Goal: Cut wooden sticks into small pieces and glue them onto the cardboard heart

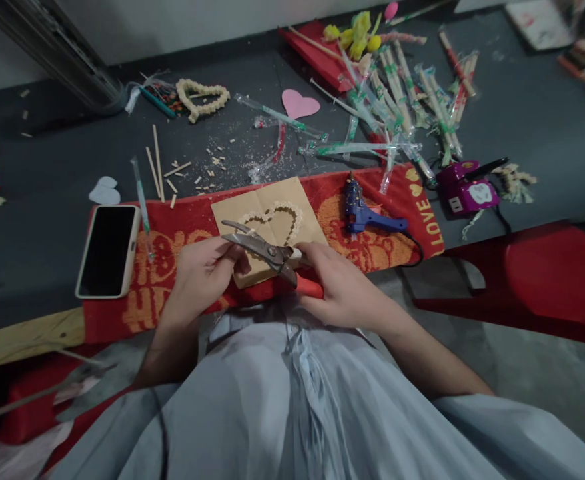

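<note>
The right hand (340, 280) has its grip clenched on the shears (274, 255) at center frame; the left hand (202, 272) curls its fingers by the blades (what it pinches, if anything, cannot be told). Just beyond, on card (285, 189), a heart (300, 217) appears well advanced, its lower part hidden. Bits (215, 160) and sticks (158, 160), upper left, look unused; a glue gun (360, 210) lies right of center on a towel (332, 180).

Dull metal shear blades (264, 251); fuzzy cloth towel (137, 317); matt paper sheet (278, 231); plastic glue gun (365, 217)
</note>
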Available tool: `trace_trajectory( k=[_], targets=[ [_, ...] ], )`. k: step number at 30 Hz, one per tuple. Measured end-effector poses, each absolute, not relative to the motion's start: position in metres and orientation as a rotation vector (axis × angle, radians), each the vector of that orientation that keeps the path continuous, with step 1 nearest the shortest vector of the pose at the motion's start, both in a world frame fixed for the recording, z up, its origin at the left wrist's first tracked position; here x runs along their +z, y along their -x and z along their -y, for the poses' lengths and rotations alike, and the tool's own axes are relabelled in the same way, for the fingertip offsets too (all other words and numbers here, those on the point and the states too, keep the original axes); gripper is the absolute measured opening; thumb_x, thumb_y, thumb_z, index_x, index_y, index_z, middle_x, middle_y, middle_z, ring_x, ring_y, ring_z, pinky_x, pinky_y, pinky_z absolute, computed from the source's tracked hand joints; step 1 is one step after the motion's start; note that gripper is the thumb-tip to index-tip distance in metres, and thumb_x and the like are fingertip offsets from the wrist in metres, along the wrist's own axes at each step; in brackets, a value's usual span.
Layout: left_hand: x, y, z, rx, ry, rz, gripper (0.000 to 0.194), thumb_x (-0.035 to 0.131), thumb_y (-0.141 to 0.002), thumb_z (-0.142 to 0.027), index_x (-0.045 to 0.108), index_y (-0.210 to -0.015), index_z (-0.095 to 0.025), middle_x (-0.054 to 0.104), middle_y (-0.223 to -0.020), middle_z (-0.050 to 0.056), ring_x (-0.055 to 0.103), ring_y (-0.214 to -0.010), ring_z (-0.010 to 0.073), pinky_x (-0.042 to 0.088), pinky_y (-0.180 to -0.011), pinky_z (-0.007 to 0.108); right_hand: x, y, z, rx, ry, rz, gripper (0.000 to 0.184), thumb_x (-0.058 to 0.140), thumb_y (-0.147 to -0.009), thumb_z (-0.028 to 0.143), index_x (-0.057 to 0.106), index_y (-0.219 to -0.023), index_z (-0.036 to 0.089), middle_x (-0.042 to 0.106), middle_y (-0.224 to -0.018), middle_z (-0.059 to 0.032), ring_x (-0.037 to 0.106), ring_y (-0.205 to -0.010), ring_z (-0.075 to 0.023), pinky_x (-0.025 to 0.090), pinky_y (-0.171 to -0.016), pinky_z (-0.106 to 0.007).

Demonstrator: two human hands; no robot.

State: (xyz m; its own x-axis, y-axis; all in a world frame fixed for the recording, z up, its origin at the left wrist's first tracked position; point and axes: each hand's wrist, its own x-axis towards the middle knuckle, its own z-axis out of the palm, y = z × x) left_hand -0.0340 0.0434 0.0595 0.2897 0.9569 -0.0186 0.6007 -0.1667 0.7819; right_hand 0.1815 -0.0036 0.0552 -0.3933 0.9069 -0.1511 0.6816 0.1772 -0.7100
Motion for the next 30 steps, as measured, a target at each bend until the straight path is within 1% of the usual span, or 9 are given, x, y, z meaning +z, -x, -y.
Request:
trace_trajectory(
  k=[6, 10, 13, 17, 21, 23, 25, 30],
  targets=[
    [0.059, 0.031, -0.043, 0.663, -1.888, -1.417, 0.032, 0.046, -0.085, -0.027, 0.061, -0.059, -0.018, 0.063, -0.051, -0.003, 0.055, -0.046, 0.0078, 0.044, -0.05, 0.018, 0.054, -0.174, 0.004, 0.977, 1.66, 2.149, 0.048, 0.048, -0.067, 0.028, 0.048, -0.112, 0.01, 0.061, -0.104, -0.0188, 0.057, -0.093, -0.0315, 0.047, -0.08, -0.045],
    [0.054, 0.032, -0.043, 0.673, -1.913, -1.401, 0.033, 0.045, -0.087, -0.03, 0.06, -0.06, -0.017, 0.061, -0.05, -0.003, 0.054, -0.045, 0.0073, 0.04, -0.046, 0.017, 0.056, -0.172, 0.004, 0.983, 1.725, 2.176, 0.046, 0.046, -0.068, 0.028, 0.049, -0.109, 0.009, 0.061, -0.101, -0.019, 0.058, -0.089, -0.0311, 0.047, -0.075, -0.043],
    [0.049, 0.033, -0.043, 0.679, -1.929, -1.422, 0.032, 0.046, -0.086, -0.03, 0.058, -0.059, -0.017, 0.06, -0.051, -0.002, 0.054, -0.046, 0.0075, 0.04, -0.047, 0.018, 0.057, -0.172, 0.003, 1.004, 1.734, 2.186, 0.044, 0.045, -0.069, 0.028, 0.049, -0.108, 0.009, 0.062, -0.1, -0.0186, 0.059, -0.087, -0.0304, 0.046, -0.073, -0.041],
    [0.046, 0.034, -0.046, 0.678, -1.932, -1.412, 0.035, 0.046, -0.086, -0.033, 0.056, -0.056, -0.017, 0.06, -0.052, -0.002, 0.054, -0.048, 0.0079, 0.04, -0.047, 0.018, 0.057, -0.174, 0.001, 1.063, 1.733, 2.181, 0.041, 0.047, -0.068, 0.027, 0.05, -0.105, 0.011, 0.063, -0.095, -0.0151, 0.058, -0.082, -0.0274, 0.045, -0.068, -0.036],
    [0.045, 0.035, -0.05, 0.639, -1.903, -1.379, 0.033, 0.046, -0.085, -0.033, 0.057, -0.057, -0.018, 0.06, -0.052, -0.002, 0.054, -0.047, 0.0081, 0.04, -0.046, 0.018, 0.056, -0.178, -0.002, 1.082, 1.691, 2.186, 0.036, 0.047, -0.068, 0.026, 0.051, -0.102, 0.013, 0.063, -0.09, -0.0117, 0.057, -0.077, -0.0246, 0.042, -0.064, -0.032],
    [0.044, 0.035, -0.052, 0.63, -1.859, -1.368, 0.032, 0.046, -0.085, -0.033, 0.058, -0.06, -0.018, 0.06, -0.052, -0.001, 0.053, -0.046, 0.0083, 0.04, -0.044, 0.018, 0.055, -0.18, -0.002, 1.086, 1.667, 2.193, 0.036, 0.047, -0.069, 0.026, 0.052, -0.102, 0.013, 0.063, -0.089, -0.0115, 0.058, -0.077, -0.0247, 0.043, -0.065, -0.033],
    [0.042, 0.035, -0.052, 0.628, -1.801, -1.362, 0.03, 0.046, -0.084, -0.034, 0.06, -0.063, -0.018, 0.06, -0.052, -0.001, 0.053, -0.044, 0.0083, 0.04, -0.043, 0.018, 0.053, -0.181, -0.002, 1.083, 1.652, 2.192, 0.039, 0.047, -0.069, 0.025, 0.052, -0.105, 0.012, 0.063, -0.093, -0.013, 0.058, -0.082, -0.0259, 0.045, -0.069, -0.034],
    [0.039, 0.036, -0.052, 0.65, -1.669, -1.339, 0.032, 0.046, -0.085, -0.036, 0.056, -0.06, -0.018, 0.058, -0.05, 0.0, 0.051, -0.042, 0.0082, 0.04, -0.042, 0.018, 0.05, -0.185, -0.003, 1.065, 1.503, 2.18, 0.056, 0.049, -0.07, 0.025, 0.042, -0.123, 0.007, 0.057, -0.113, -0.0197, 0.055, -0.104, -0.0298, 0.046, -0.086, -0.043]
  ],
)
